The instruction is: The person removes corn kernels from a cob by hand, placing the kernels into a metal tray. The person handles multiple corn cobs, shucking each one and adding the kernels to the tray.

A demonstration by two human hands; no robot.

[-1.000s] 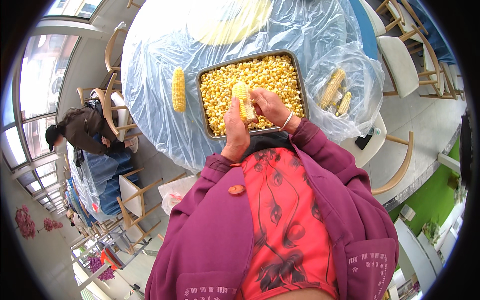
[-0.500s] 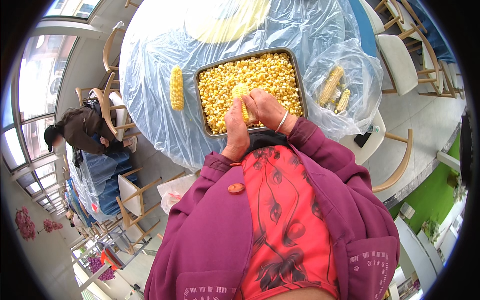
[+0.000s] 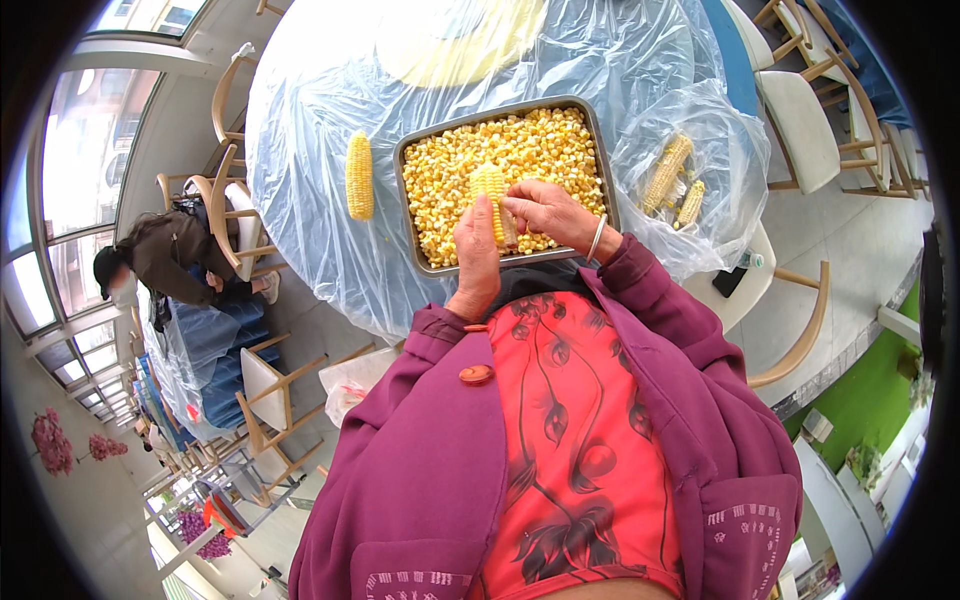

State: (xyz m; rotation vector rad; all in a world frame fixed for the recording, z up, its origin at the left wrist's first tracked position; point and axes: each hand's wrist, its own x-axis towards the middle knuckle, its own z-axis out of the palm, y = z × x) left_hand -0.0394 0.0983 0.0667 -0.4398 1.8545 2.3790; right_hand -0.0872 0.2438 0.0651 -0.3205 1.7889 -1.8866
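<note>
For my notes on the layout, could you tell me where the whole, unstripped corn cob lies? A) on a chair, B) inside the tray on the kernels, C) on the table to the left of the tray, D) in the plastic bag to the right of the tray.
C: the whole cob lies on the plastic-covered table, left of the tray and apart from it.

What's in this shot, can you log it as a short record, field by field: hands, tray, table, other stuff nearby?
left hand: grips the corn cob upright over the tray
right hand: fingers pressed on the cob's side; bangle on the wrist
metal tray: rectangular, filled with loose yellow kernels
table: round, covered in clear plastic sheet
whole cob: lying left of the tray
plastic bag: right of the tray, holding stripped cobs
background: seated person at another table, left
</note>
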